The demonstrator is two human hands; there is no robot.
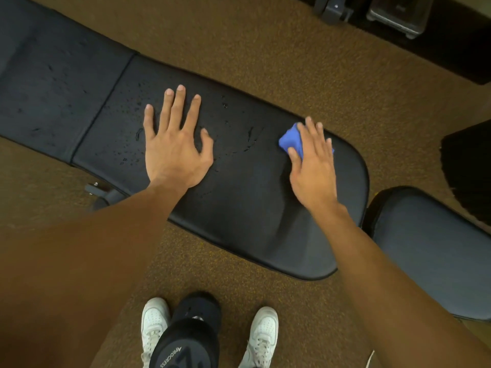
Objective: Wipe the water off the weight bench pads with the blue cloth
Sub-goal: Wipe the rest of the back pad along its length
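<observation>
A black weight bench pad (pixel 247 197) runs across the middle of the view, with water droplets (pixel 247 139) scattered between my two hands. A second black pad (pixel 53 83) joins it on the left and also carries drops. My left hand (pixel 175 144) lies flat on the middle pad with its fingers spread. My right hand (pixel 313 163) presses a folded blue cloth (pixel 291 140) onto the pad near its right end, with straight fingers on top of the cloth. Most of the cloth is hidden under that hand.
A separate dark pad (pixel 430 251) stands at the right. Brown carpet (pixel 265 49) surrounds the bench. Gym equipment (pixel 372 11) sits at the top right. My white shoes (pixel 261 338) and a dark item with white lettering (pixel 186 341) are below the bench.
</observation>
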